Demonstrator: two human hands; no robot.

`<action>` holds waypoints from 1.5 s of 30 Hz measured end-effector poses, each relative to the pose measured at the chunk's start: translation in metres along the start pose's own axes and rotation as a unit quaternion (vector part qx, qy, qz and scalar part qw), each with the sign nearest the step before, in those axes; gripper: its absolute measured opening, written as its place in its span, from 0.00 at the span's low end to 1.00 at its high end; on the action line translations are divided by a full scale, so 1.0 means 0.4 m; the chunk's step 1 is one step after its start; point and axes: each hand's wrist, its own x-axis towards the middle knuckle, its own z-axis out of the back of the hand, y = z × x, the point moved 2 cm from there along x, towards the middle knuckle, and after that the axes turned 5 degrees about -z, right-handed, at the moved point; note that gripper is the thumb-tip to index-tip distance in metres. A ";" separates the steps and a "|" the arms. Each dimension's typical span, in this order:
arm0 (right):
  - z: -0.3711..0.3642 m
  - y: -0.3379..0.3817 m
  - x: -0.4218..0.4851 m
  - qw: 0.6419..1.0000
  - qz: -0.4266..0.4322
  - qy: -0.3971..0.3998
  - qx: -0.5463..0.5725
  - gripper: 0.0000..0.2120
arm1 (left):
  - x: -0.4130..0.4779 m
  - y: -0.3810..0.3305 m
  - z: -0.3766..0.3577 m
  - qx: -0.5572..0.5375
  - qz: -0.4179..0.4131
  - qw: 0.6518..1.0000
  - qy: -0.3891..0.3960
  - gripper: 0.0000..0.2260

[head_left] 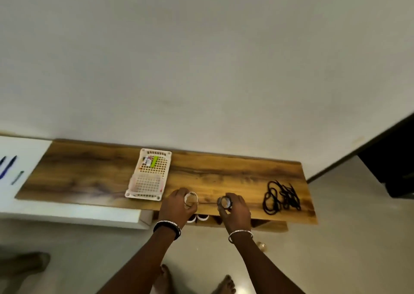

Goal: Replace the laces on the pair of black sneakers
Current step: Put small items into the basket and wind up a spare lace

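Laces (282,196) in a loose black tangle at the right end of the worktop (224,174), well apart from both hands. Left hand (177,206), grip curled round a pale roll (191,200) of tape; right hand (237,210), grip curled round a dark roll (224,203); both at the front edge, resting or lifted, cannot tell. Probably clearing space, lacing not yet begun. Likely soft, light and limp, apt to snag on their own loops; best pinched at one free tip and drawn out of the heap, not scooped whole. Below the worktop, between the wrists, white edges (202,218), perhaps sneaker soles, too hidden to say. Basket (143,196) just left of the hands.
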 end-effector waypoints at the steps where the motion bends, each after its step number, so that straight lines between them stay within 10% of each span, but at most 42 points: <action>1: -0.028 0.031 0.007 1.000 0.006 0.005 -0.005 0.19 | 0.012 0.035 0.028 0.006 0.007 1.000 -0.003 0.18; 15: -0.421 0.339 0.116 0.997 -0.013 0.070 0.011 0.20 | 0.235 0.412 0.246 0.004 0.085 0.996 -0.015 0.20; 45: -0.922 0.190 0.617 0.970 0.095 0.180 -0.134 0.16 | 0.878 0.775 -0.202 0.103 0.072 0.985 0.119 0.12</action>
